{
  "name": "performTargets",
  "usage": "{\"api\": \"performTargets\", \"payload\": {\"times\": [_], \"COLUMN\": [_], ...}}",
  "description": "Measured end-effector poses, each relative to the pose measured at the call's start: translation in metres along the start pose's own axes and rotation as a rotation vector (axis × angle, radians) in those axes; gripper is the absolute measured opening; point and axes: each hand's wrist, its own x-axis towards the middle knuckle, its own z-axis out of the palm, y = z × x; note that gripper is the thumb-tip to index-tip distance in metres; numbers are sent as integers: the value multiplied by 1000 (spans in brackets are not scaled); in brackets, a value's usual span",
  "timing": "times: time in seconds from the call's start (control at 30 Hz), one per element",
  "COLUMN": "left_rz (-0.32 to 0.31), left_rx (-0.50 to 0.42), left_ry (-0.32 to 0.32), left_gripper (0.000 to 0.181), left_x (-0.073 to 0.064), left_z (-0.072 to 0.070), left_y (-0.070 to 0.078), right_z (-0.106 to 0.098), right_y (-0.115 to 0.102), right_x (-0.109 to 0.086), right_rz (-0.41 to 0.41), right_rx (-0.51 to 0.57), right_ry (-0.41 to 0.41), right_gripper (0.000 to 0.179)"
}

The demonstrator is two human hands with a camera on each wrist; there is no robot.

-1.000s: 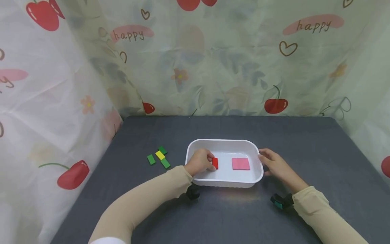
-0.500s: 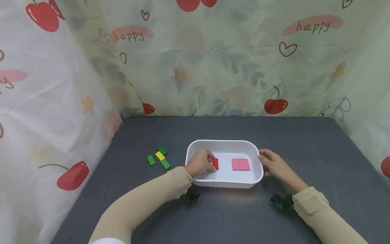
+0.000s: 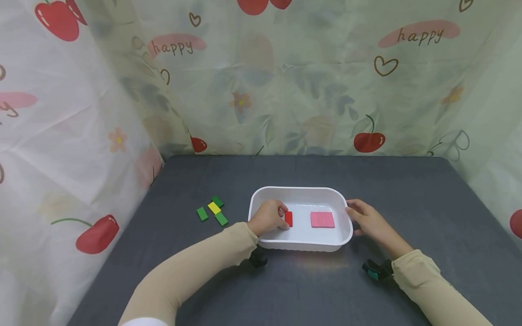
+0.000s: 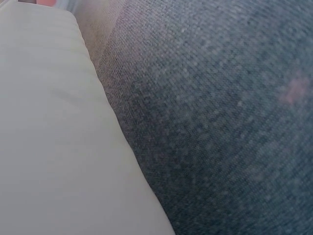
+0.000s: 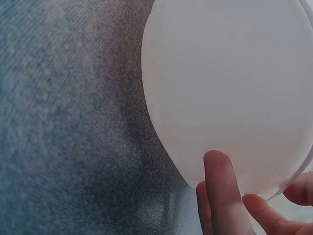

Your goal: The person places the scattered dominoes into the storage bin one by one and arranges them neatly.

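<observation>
Inside the white tray [image 3: 302, 244], my left hand [image 3: 267, 217] pinches a small red block [image 3: 288, 219] between thumb and fingers, near the tray's left end. The hand covers part of the block. A flat pink rectangle [image 3: 322, 219] lies on the tray floor to the right. My right hand [image 3: 369, 221] is at the tray's right end, its fingers touching the outer wall and rim. In the right wrist view, fairly straight fingers [image 5: 222, 188] rest against the white wall. The left wrist view shows the tray's side [image 4: 63, 122], with the left hand hidden.
Left of the tray, on the dark table [image 3: 310, 290], lie a yellow block [image 3: 214, 208] and green blocks [image 3: 221, 218] close together. A printed curtain [image 3: 269, 81] stands behind the table and at both sides.
</observation>
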Motion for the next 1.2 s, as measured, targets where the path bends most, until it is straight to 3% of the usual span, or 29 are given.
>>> {"api": "performTargets", "payload": {"times": [0.13, 0.4, 0.7, 0.83, 1.2], "left_rz": [1, -54, -134, -130, -114], "left_rx": [-17, -126, -62, -38, -87], "left_ry": [-5, -24, -68, -86, -92], "left_gripper": [37, 44, 38, 37, 40], "left_x": [-1, -1, -5, -8, -8], "left_z": [0, -4, -10, -10, -3], "left_y": [-1, -2, 6, 8, 13], "right_z": [0, 3, 2, 2, 1], "right_y": [0, 2, 2, 2, 4], "right_x": [0, 0, 1, 1, 2], "right_rz": [0, -29, -21, -28, -27], "right_rx": [-2, 8, 1, -1, 2], "right_ry": [2, 12, 15, 15, 20], "right_gripper": [54, 50, 51, 51, 50]}}
